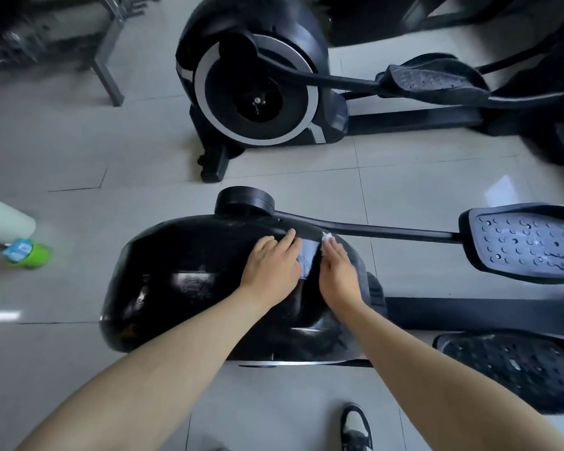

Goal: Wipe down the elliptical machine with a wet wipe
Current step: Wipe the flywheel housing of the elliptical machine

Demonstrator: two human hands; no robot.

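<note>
The near elliptical machine (pixel 469 315) has a big, shiny black cover (pixel 183 281). The wet wipe (pixel 308 258) lies flat on top of the black cover, near its far edge. The left hand (pixel 271 265) and the right hand (pixel 337 275) are close together, one on each side of the wet wipe. Both lie flat with straight fingers and press its edges down. A small white corner pokes out past the right fingertips.

The black cover looks slick, so I think the hands could slide off it. If the hands pull away from each other, the thin wet wipe may rip or bunch up. The crank arm (pixel 372 227) runs just past the black cover's far edge, very near the fingertips. A push could turn it and swing the pedal (pixel 528 242), and fingers could get pinched.
</note>
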